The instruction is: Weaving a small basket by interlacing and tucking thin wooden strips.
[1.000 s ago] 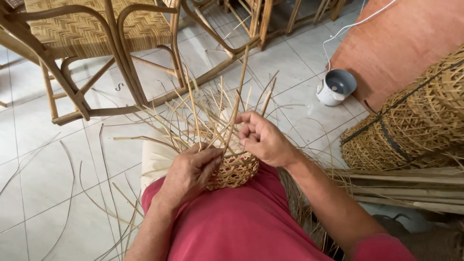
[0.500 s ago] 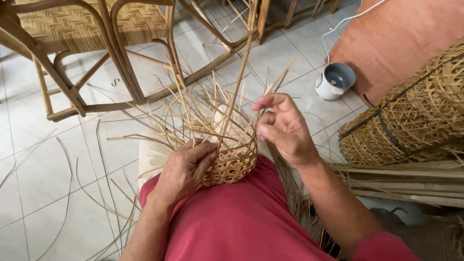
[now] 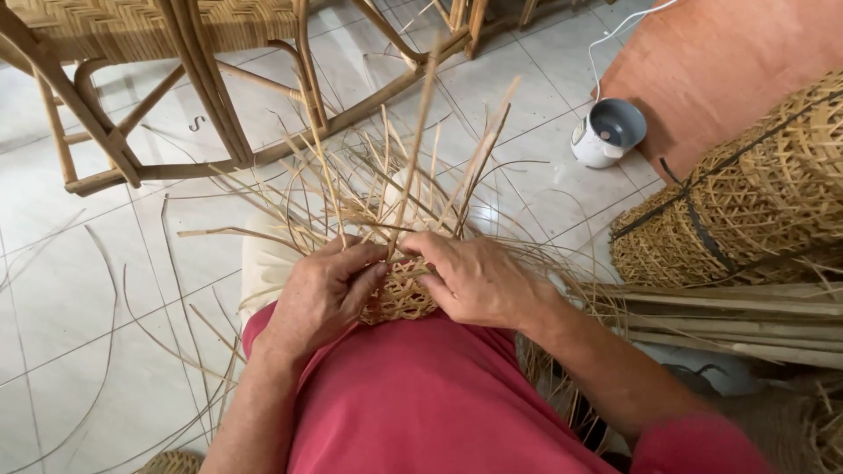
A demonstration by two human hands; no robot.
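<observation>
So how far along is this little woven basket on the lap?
A small open-weave base is done. Both hands, left hand and right hand, are working a strip at its rim. Many loose strips stand unwoven, so most of the walls look left.

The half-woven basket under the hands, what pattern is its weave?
An open, lattice-like weave of tan strips on the small basket; the head view shows it.

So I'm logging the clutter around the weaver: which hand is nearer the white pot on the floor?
Right. The right hand lies below-left of the white pot; the left hand is farther left.
</observation>
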